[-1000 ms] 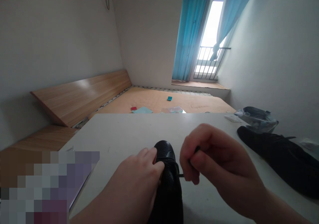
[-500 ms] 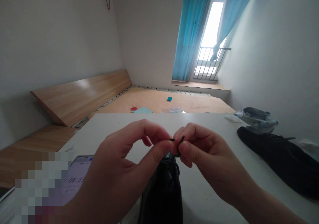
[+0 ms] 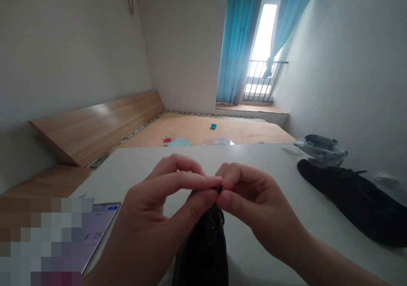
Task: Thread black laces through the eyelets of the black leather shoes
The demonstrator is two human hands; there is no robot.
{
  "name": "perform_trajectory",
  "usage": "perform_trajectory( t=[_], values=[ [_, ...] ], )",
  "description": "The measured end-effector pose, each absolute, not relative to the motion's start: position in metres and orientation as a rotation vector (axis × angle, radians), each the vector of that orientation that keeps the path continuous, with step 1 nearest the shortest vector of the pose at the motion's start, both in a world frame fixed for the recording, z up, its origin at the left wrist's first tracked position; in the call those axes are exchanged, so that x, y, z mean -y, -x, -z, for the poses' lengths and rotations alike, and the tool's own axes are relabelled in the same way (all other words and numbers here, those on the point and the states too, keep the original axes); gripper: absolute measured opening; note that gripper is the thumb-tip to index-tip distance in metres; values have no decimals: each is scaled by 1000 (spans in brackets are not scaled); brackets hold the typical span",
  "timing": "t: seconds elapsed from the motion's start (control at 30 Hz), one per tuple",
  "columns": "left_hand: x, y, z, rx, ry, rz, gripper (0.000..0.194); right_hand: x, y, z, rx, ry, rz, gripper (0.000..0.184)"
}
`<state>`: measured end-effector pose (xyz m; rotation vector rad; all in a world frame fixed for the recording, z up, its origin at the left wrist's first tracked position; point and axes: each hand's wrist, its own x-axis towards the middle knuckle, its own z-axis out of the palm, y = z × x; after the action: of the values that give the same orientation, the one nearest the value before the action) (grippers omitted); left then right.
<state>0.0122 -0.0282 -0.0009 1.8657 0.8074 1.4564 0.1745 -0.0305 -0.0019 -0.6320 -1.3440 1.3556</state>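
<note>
A black shoe [image 3: 203,254] stands on the white table in front of me, its toe towards me. Above its laced part, my left hand [image 3: 155,209] pinches a black shoelace [image 3: 220,188] between thumb and fingers. Close against it, my right hand [image 3: 260,201] is also closed on the shoelace with thumb and forefinger. Only a short dark bit of lace shows between the fingertips; my fingers hide the rest. A loop of lace hangs at the shoe's right side.
A second black shoe [image 3: 349,199] lies on the white table [image 3: 254,243] at right. Behind it sits a clear plastic bag [image 3: 324,150]. A phone [image 3: 101,231] with a timer lies at left. Beyond the table is a bed [image 3: 181,125] with small items on it.
My fingertips have come together and dropped slightly towards the shoe. The lace ends that stuck out are now mostly covered. The view has shifted a little.
</note>
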Motion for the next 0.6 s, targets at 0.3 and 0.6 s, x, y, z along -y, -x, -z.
perform_trajectory(
  t=[0.3,0.6],
  values=[
    [25,-17,1,-631,-1448,-1167,10,24,-177,9,1492,585,-1423,35],
    [25,-8,-5,-899,-1802,-1100,20,36,-187,-11,2230,926,-1124,31]
  ],
)
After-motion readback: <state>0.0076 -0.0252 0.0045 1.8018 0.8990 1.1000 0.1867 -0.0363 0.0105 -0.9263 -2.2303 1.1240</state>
